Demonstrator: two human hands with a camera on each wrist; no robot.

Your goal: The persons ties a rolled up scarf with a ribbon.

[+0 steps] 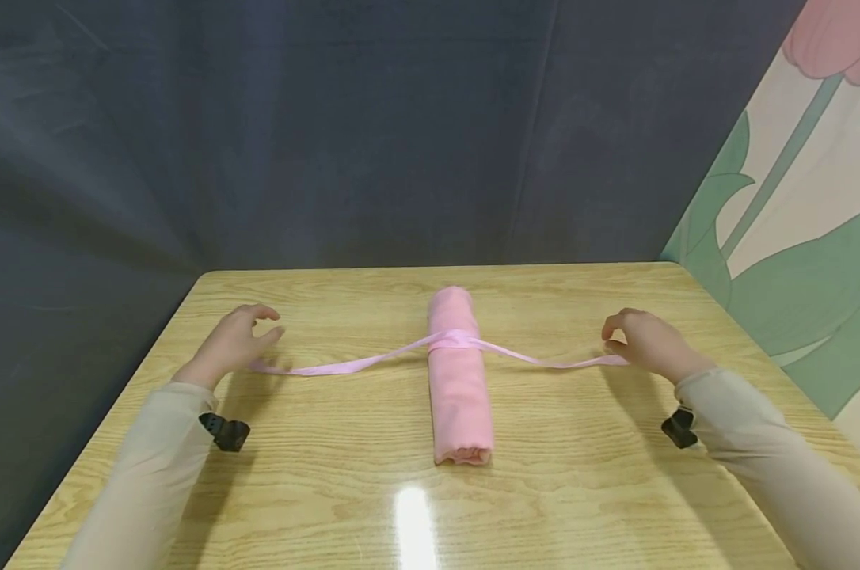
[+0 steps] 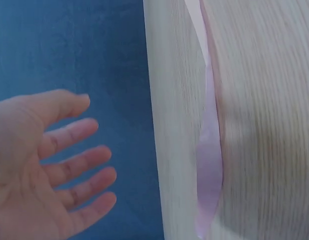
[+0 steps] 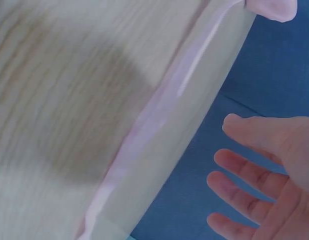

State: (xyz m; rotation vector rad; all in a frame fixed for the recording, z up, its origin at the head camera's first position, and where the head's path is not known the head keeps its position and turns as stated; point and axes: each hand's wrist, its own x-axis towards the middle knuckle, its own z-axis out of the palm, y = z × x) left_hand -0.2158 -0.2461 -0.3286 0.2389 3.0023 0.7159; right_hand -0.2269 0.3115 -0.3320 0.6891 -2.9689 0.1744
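Note:
A rolled pink towel lies lengthwise on the wooden table, its near end showing the coiled layers. Around its middle passes a pale pink ribbon, crossed on top, with one tail running to each side. My left hand hovers over the end of the left tail, fingers loosely bent and apart, holding nothing. In the left wrist view the ribbon lies apart from that hand. Over the right tail's end is my right hand, also empty, its fingers spread in the right wrist view beside the ribbon.
The wooden table has a bright light reflection near its front. A dark cloth hangs behind it and along the left. At right stands a wall painted with a tulip. Each wrist carries a small black camera.

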